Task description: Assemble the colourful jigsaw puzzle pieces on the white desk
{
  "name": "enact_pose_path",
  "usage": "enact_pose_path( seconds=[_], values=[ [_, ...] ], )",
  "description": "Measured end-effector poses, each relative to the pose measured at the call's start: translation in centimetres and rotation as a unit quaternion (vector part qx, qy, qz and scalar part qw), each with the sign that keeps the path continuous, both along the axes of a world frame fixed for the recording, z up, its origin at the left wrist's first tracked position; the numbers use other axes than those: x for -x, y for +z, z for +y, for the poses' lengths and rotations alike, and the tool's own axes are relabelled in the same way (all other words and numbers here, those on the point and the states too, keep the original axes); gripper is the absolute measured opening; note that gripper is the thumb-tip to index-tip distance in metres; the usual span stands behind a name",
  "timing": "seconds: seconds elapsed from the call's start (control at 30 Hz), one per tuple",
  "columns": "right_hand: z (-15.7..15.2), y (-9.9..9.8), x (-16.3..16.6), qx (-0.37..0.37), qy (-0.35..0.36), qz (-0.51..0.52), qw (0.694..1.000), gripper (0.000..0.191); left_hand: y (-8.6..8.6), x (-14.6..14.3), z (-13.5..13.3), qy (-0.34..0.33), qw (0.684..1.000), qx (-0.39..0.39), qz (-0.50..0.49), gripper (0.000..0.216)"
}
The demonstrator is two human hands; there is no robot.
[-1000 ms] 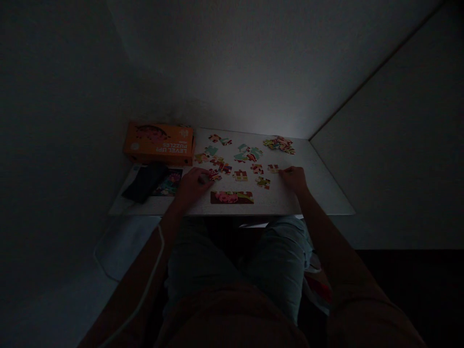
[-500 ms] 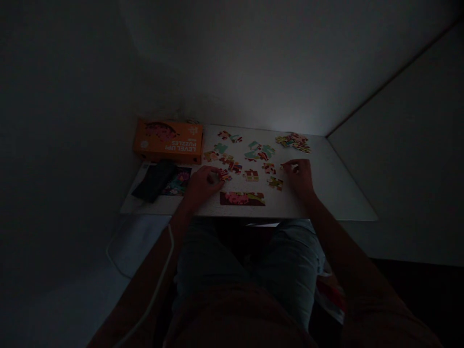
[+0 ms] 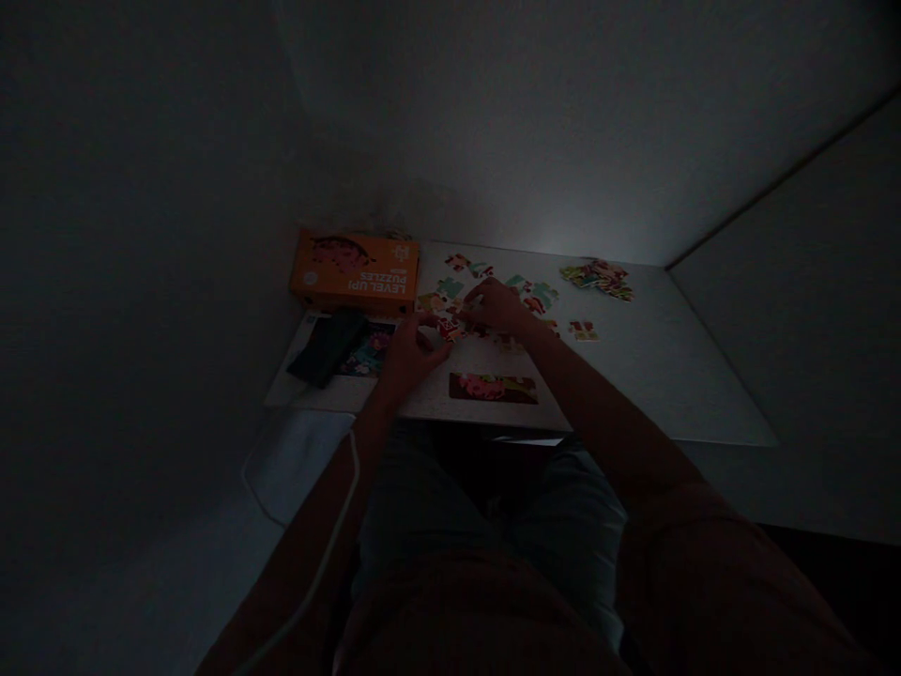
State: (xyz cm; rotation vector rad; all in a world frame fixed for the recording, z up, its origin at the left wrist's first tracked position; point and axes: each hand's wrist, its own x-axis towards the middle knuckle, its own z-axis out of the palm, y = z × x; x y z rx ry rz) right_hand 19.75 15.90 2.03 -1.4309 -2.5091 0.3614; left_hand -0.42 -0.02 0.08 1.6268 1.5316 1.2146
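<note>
- The red-patterned puzzle piece (image 3: 449, 328) lay on the white surface (image 3: 668, 376), in the gap between the two hands and in front of the orange box.
- The left hand (image 3: 412, 352) had its fingers (image 3: 431, 324) curled in toward that piece. The picture was too dark to tell whether they pinched it or only touched its edge.
- The right hand (image 3: 501, 308) had crossed over from the right side of the surface, where it had been picking among loose pieces half a second before. It now sat just beside the left hand, over the same piece. Its fingers were bent, but whether they gripped anything could not be told.
- By my reading, with both hands met at one spot, the work had gone from sorting on two sides to handling a single piece together.
- Two loose pieces (image 3: 583, 330) lay bare where the right hand had been.
- Teal pieces (image 3: 539, 293) lay just beyond the right hand, and a small heap of pieces (image 3: 598, 277) lay well apart near the far right corner.
- A joined strip (image 3: 493, 387) lay near the front edge, below the hands.
- The orange box (image 3: 356, 272) stood at the far left corner, with a dark pouch (image 3: 328, 345) and a printed card (image 3: 370, 349) in front of it.
</note>
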Motion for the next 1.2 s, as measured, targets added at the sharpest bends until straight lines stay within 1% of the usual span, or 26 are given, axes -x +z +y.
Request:
enact_pose_path(
  seconds=[0.07, 0.13, 0.27, 0.33, 0.4, 0.47, 0.53, 0.63, 0.73, 0.8, 0.87, 1.0, 1.1, 1.2],
  values=[
    [0.5, -0.1, 0.0, 0.045, -0.008, 0.027, 0.999, 0.037, 0.0, 0.0, 0.0, 0.005, 1.0, 0.006, -0.004, 0.048],
    [0.8, -0.2, -0.2, 0.081, -0.002, 0.076, 0.994, 0.04, 0.0, 0.0, 0.1, 0.006, 1.0, 0.007, -0.005, 0.047],
    [0.8, 0.0, -1.5, 0.107, 0.024, 0.194, 0.975, 0.053, -0.2, -0.1, 0.0, 0.004, 1.0, 0.002, 0.008, 0.04],
    [0.3, 0.3, -3.0, 0.102, 0.036, 0.235, 0.966, 0.06, -0.3, -0.1, 0.1, 0.007, 1.0, -0.006, 0.013, 0.04],
    [-0.6, 0.5, -4.9, 0.104, 0.04, 0.282, 0.953, 0.054, -0.3, -0.1, 0.1, 0.012, 1.0, -0.011, 0.016, 0.04],
    [-2.0, 0.7, -7.3, 0.121, 0.022, 0.33, 0.936, 0.045, -0.3, -0.1, 0.2, 0.014, 1.0, -0.01, 0.017, 0.04],
    [-3.5, 0.6, -9.8, 0.129, -0.018, 0.361, 0.923, 0.044, -0.2, -0.2, 0.2, 0.013, 1.0, -0.009, 0.022, 0.039],
    [-6.2, -0.1, -13.5, 0.114, -0.078, 0.361, 0.922, 0.047, 0.1, -0.4, 0.3, 0.023, 0.999, -0.01, 0.042, 0.037],
    [-9.1, -1.3, -16.3, 0.103, -0.105, 0.368, 0.918, 0.049, 0.3, -0.6, 0.3, 0.039, 0.997, 0.004, 0.063, 0.037],
    [-11.1, -1.9, -17.4, 0.087, -0.118, 0.383, 0.912, 0.049, 0.4, -0.6, 0.3, 0.048, 0.996, 0.012, 0.076, 0.037],
    [-13.0, -2.1, -17.6, 0.066, -0.136, 0.365, 0.919, 0.046, 0.4, -0.7, 0.3, 0.054, 0.994, 0.016, 0.09, 0.037],
    [-15.9, -1.9, -16.9, 0.013, -0.168, 0.257, 0.952, 0.036, 0.6, -1.0, 0.2, 0.053, 0.992, 0.015, 0.118, 0.036],
    [-16.7, -1.9, -16.5, 0.0, -0.177, 0.204, 0.963, 0.03, 0.6, -1.1, 0.1, 0.047, 0.99, 0.004, 0.133, 0.036],
    [-16.8, -2.2, -16.7, 0.017, -0.185, 0.202, 0.962, 0.027, 0.4, -1.1, 0.0, 0.046, 0.99, -0.013, 0.129, 0.036]
  ],
)
